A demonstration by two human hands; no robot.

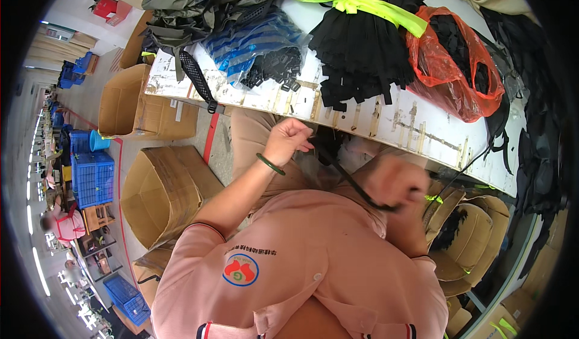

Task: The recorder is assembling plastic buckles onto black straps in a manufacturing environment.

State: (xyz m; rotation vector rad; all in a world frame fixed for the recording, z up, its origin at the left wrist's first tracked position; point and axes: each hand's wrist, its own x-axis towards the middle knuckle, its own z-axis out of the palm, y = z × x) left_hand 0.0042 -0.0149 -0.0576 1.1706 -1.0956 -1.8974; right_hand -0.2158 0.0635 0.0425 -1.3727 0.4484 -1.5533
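Note:
A black strap (347, 175) runs slantwise between my two hands, above my lap and below the table's near edge. My left hand (291, 140) pinches its upper end, thumb and fingers closed together; a green bangle circles that wrist. Toward the lower right, my right hand (395, 182) is smeared by motion, closed around the other end of the strap. Just beyond, on the worn white table (386, 119), lie a bundle of black straps (353, 55) tied with a bright yellow band (374, 10), and a clear and blue striped bag (256, 40) with small black buckles (277, 67) spilling out.
An open red plastic bag (449, 98) with black pieces inside sits on the table's right. Dark grey-green fabric (211, 1) is heaped at its left end. Open cardboard boxes (163, 188) stand at my left, another (476, 236) at my right. Blue crates (93, 176) are farther left.

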